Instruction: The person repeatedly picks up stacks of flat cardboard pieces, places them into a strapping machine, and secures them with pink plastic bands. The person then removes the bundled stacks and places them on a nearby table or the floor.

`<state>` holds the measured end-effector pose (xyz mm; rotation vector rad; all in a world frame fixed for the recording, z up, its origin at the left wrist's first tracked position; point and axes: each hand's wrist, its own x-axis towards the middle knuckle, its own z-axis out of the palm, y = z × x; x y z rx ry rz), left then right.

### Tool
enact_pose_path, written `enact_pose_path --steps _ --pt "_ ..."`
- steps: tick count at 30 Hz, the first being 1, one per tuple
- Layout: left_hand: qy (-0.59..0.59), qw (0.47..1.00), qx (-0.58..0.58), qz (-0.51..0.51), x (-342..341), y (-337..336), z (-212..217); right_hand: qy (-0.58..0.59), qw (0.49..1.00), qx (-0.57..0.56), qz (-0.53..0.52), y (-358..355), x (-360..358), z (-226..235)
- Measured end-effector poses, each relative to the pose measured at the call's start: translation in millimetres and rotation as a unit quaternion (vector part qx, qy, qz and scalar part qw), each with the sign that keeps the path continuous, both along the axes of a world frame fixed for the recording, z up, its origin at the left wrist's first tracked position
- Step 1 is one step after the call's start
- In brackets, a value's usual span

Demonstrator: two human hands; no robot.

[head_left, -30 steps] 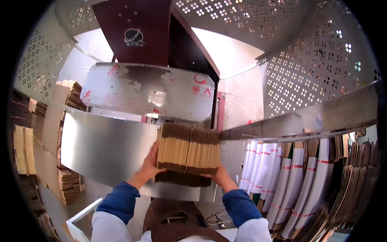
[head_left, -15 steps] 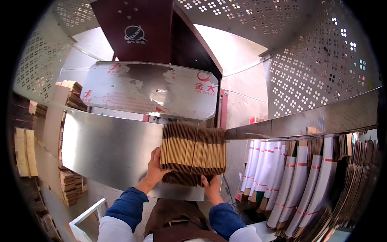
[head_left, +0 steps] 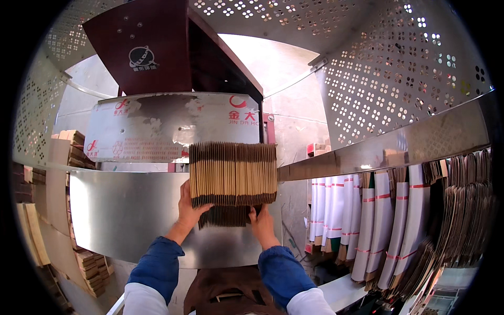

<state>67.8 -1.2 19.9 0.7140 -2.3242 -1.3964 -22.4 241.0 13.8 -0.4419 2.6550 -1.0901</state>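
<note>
A thick bundle of folded brown cardboard pieces (head_left: 233, 178) stands on edge, packed side by side, above the bare metal table (head_left: 126, 210). My left hand (head_left: 189, 214) grips its near left corner, thumb along the front. At the near right corner my right hand (head_left: 263, 226) is closed on the same bundle, with the thumb up and the other fingers partly hidden behind the cardboard. A darker lower part of the cardboard shows between my hands. Whether the bundle touches the table cannot be told.
Beyond the table is a dark red machine (head_left: 142, 47) with a metal plate (head_left: 157, 126) at its front. Perforated metal guards (head_left: 388, 79) curve around it. White-wrapped bundles (head_left: 367, 226) and cardboard stacks (head_left: 467, 210) stand at the right. More cardboard piles (head_left: 90, 268) lie at the left.
Both hands have moved the cardboard bundle farther from me or upward, so it now overlaps the machine's plate. The gap in its middle has closed. The whole view has shifted too.
</note>
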Motion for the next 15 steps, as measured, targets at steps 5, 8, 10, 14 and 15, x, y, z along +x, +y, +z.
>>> enact_pose_path --steps 5,8,10,14,15 --pt "0.011 0.999 -0.036 -0.005 -21 -13 -1 -0.011 1.0 -0.002 0.003 -9 -23 -4" --pt "0.003 1.0 -0.03 0.003 -24 -14 -2 -0.028 1.0 -0.002 0.013 -12 -27 0" --pt "0.009 0.999 -0.03 0.014 -25 -14 -10 -0.023 0.999 0.009 0.024 -12 -31 -1" --pt "0.035 0.998 0.023 0.039 -31 -9 -17 0.002 0.999 0.037 0.034 -11 -40 -7" --pt "0.045 0.995 0.068 0.054 -31 -6 -15 0.007 0.998 0.043 0.035 -11 -40 -9"
